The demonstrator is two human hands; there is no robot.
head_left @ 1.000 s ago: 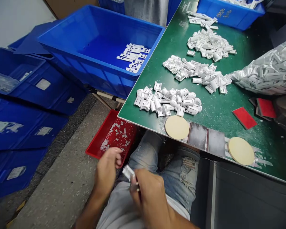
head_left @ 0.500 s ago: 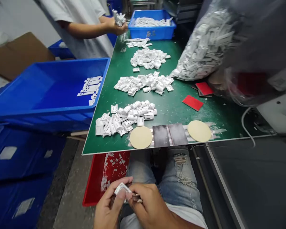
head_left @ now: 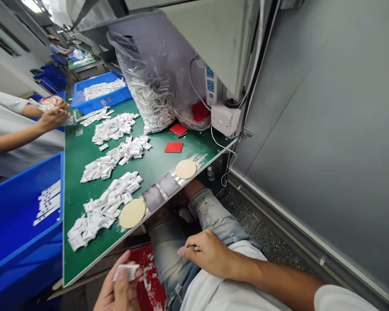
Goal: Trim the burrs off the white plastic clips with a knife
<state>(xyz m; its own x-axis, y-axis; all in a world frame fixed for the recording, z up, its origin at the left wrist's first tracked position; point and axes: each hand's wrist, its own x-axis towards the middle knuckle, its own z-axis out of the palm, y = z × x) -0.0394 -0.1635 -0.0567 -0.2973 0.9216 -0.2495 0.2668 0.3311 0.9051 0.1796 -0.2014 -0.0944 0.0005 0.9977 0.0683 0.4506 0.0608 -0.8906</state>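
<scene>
Low in the head view, my left hand [head_left: 118,287] pinches a small white plastic part [head_left: 126,272] between thumb and fingers. My right hand [head_left: 209,254] is closed around a thin dark tool [head_left: 193,247], mostly hidden in the fist, above my lap. The two hands are apart. Nearest on the green table [head_left: 158,142] lies a pile of white parts [head_left: 100,211], beside a round cream pad [head_left: 132,213]. Two dark grey abrasive squares [head_left: 153,198] and a second cream pad [head_left: 186,169] follow along the table edge.
More white piles [head_left: 115,157] lie farther back, near a clear bag [head_left: 154,103] of parts and red pieces [head_left: 173,147]. Blue bins stand left [head_left: 6,216] and at the back [head_left: 100,90]. A red bin [head_left: 155,298] is below. Another person's hands [head_left: 53,114] are at left.
The view has swung to the right. My hands have moved apart; the left still has the white part and the right still has the tool. The other person's hands have come together.
</scene>
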